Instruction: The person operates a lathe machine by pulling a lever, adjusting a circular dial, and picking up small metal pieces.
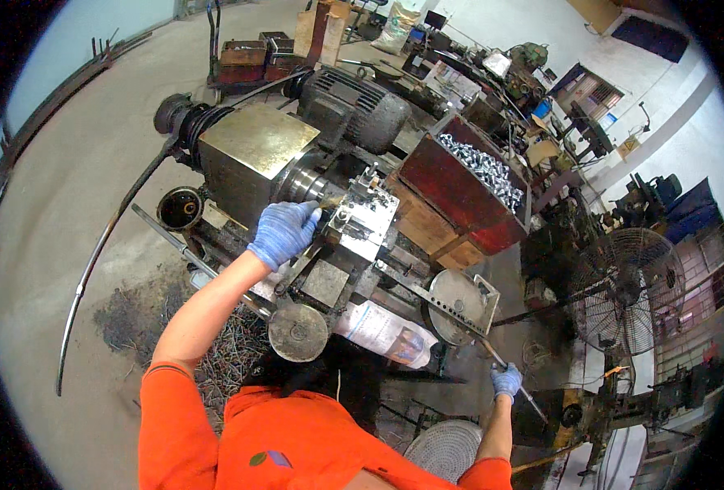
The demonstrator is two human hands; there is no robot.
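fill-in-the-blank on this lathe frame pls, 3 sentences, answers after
1. Both hands wear ____ gloves.
2. The left hand reaches to the lathe beside the chuck, while the right hand grips a long ____.
3. The red bin behind the machine is filled with shiny ____ parts.

Missing words: blue; lever; metal

Two gloved hands (283,233), one lathe (297,171), one fan (632,290).
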